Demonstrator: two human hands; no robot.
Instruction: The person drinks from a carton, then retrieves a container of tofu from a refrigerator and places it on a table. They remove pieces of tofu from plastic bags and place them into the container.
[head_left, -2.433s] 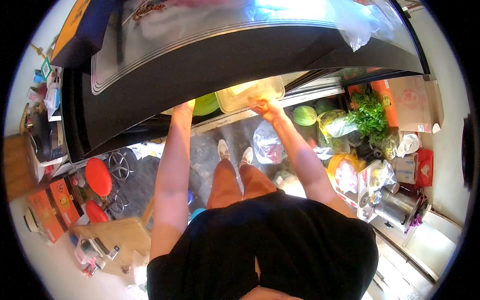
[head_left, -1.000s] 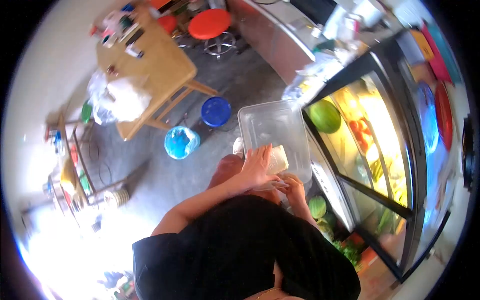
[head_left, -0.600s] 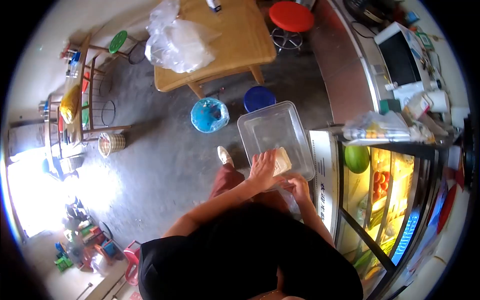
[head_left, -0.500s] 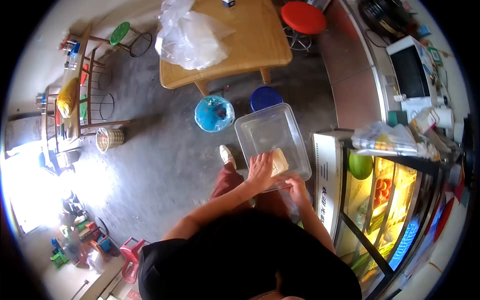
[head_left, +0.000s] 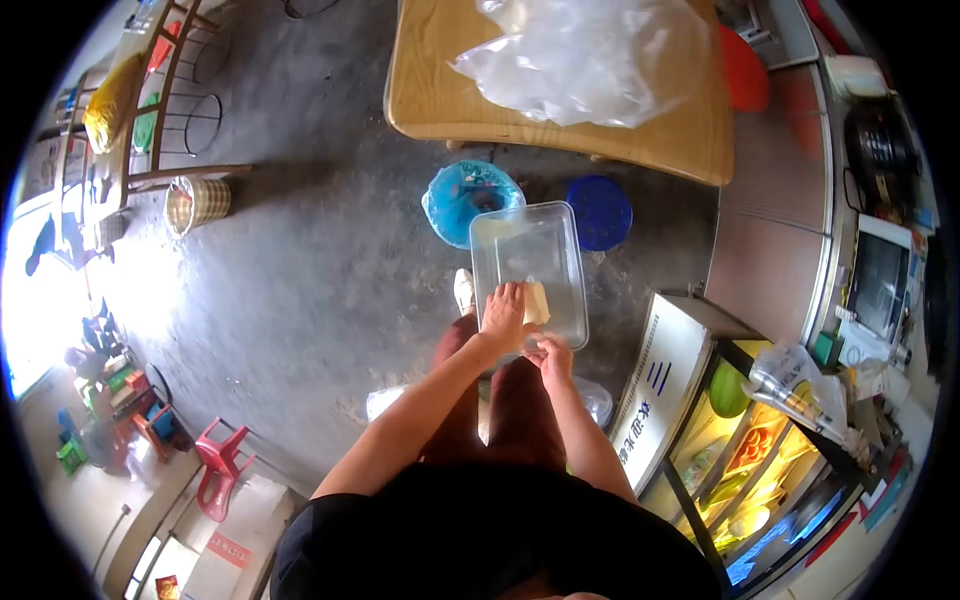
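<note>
A clear plastic container (head_left: pixel 522 238) is held out in front of my body, tilted over the floor. Inside its near half is a pale cream block (head_left: pixel 537 303), whose kind I cannot make out. My left hand (head_left: pixel 505 315) reaches over the left wall, its fingers bent against the block's left side. At the near right corner, my right hand (head_left: pixel 549 356) is closed on the container's rim, with its fingertips partly hidden. Beneath the far edge stands a bin lined with a blue bag (head_left: pixel 452 203).
A wooden table (head_left: pixel 430 90) with crumpled clear plastic bags (head_left: pixel 590 60) stands ahead. A blue stool (head_left: pixel 600 213) is just before it. On the right is a lit glass-door fridge (head_left: pixel 720 450); a woven basket (head_left: pixel 205 200) and a pink chair (head_left: pixel 215 470) are on the left.
My view has turned and come closer to the table. The container now overlaps the blue-lined bin in view. Both hands stay on the block and the container.
</note>
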